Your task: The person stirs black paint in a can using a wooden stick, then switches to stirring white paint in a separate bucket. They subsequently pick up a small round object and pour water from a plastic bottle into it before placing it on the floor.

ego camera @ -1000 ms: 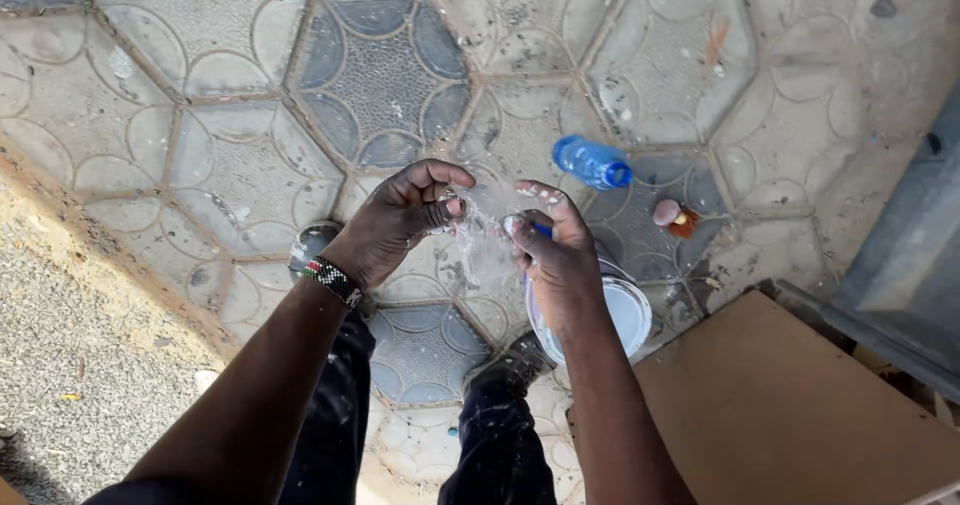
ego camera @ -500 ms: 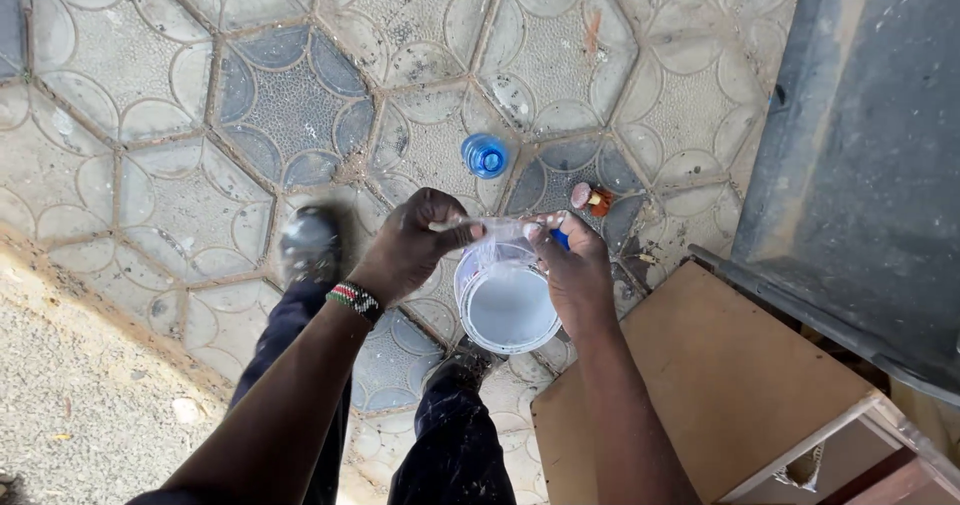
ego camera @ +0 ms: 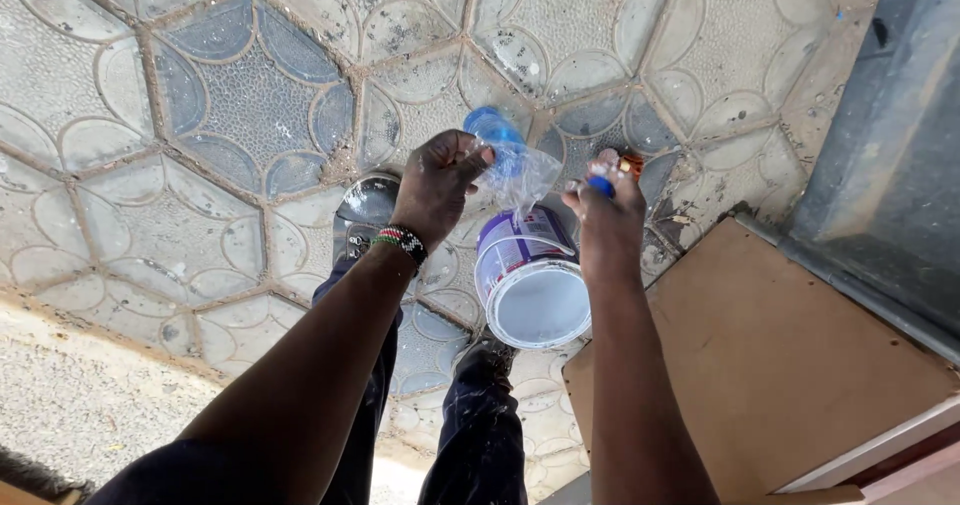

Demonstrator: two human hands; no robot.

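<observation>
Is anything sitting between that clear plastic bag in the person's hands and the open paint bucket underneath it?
Nothing visible. The left hand and right hand hold the clear plastic bag just above the open paint bucket, with only open air between them.

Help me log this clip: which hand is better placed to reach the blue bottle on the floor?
Probably the left hand: the blue bottle lies just beyond its fingers, while the right hand sits farther off, also pinching the clear plastic bag.

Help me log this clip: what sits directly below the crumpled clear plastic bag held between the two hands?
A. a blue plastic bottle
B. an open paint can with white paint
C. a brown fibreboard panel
B: the clear plastic bag, pinched by the left hand and right hand, hangs over the open paint can showing white inside.
</observation>
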